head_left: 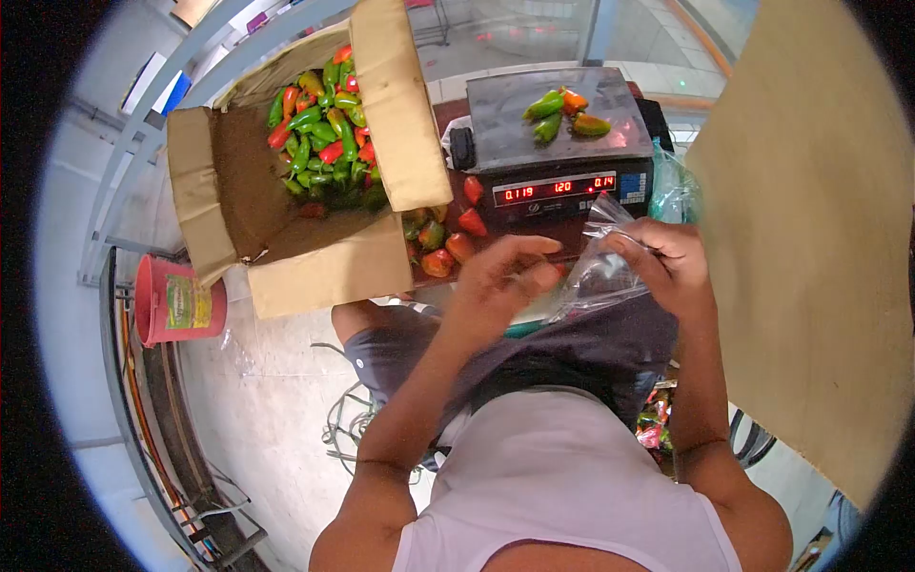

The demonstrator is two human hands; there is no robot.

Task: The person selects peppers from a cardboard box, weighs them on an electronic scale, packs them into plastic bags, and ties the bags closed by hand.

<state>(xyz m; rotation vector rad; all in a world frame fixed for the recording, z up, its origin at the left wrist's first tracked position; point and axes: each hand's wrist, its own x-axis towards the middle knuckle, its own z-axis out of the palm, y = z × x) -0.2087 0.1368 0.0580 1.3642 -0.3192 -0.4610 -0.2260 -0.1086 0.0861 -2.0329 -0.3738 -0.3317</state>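
My right hand (pixel 667 264) pinches the top of a clear plastic bag (pixel 596 272), which hangs toward my lap. Left of the bag, my left hand (pixel 500 286) is open, its thumb and forefinger apart, with no object visible between them. Just beyond both hands stands a digital scale (pixel 562 195) with red lit digits. Several green and orange peppers (pixel 545 103) lie on its metal pan (pixel 496 133). Loose red peppers (pixel 460 247) rest on the table between the scale and a cardboard box.
An open cardboard box (pixel 329 276) at the left holds many green and red peppers (pixel 329 129). A red bucket (pixel 162 300) is on the far left, near tangled straps (pixel 353 424) on the floor. A tall tan board (pixel 810 238) rises at the right, beside a greenish plastic bag (pixel 675 186).
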